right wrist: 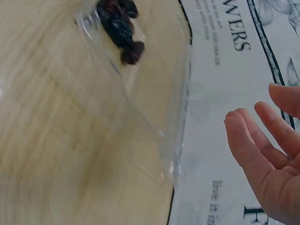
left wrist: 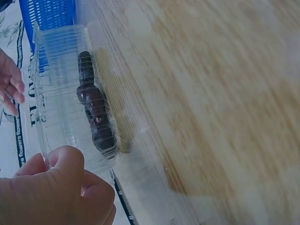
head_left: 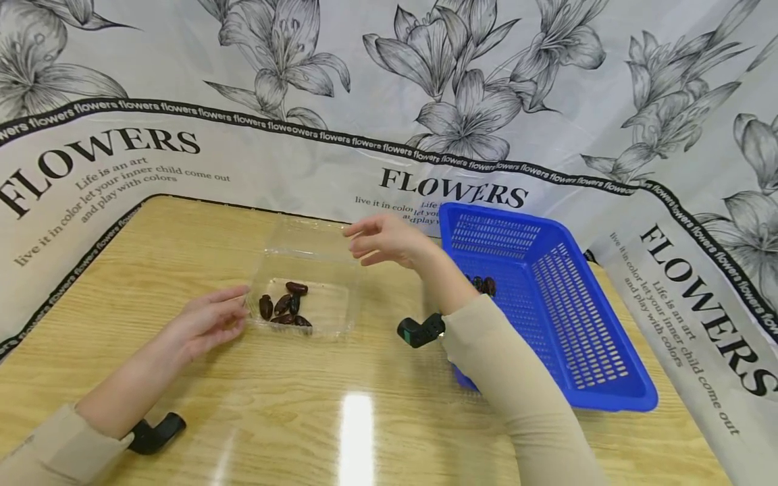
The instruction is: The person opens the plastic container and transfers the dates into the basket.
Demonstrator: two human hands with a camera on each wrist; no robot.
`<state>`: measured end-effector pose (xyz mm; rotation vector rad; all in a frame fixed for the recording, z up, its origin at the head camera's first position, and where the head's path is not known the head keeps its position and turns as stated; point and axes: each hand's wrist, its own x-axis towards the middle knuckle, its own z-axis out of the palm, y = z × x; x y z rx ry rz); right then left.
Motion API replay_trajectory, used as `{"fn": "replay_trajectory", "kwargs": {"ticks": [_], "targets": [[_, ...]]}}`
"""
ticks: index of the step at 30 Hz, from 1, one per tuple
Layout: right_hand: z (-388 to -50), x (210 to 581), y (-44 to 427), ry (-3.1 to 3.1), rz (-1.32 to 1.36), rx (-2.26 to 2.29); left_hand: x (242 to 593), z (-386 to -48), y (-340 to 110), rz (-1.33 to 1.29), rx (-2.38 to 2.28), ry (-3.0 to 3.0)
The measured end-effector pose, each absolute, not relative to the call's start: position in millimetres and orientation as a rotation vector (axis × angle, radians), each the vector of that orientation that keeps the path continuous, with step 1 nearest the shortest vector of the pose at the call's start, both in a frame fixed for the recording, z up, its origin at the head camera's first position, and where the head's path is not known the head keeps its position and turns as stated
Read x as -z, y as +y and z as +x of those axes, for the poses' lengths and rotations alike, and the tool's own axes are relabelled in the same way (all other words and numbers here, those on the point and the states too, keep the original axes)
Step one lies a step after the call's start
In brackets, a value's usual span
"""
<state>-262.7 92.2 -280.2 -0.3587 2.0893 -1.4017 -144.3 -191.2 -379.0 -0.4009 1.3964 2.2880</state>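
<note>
Plastic box (head_left: 325, 304), edge (left wrist: 38, 93) pinched, right hand (head_left: 389, 239) apart

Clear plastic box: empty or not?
Not empty: dark dates lie inside the clear plastic box, mostly toward its left in the head view.

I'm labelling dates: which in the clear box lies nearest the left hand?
The leftmost date in the head view; the other dates lie farther right, farther from the left hand.
</note>
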Motion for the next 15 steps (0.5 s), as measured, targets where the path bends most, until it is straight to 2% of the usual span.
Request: {"fn": "replay_trajectory", "kwargs": {"ticks": [9, 15], "targets": [[-252.2, 314.0, 47.1, 2.171, -0.523, 1.213, 379.2, -143.6, -191.3, -0.384, -2.283, 1.416], [-245.8, 338.0, 25.7, 2.468, -0.725, 0.866, 380.1, -144.1, -191.5, -0.400, -2.273, 1.424]]}}
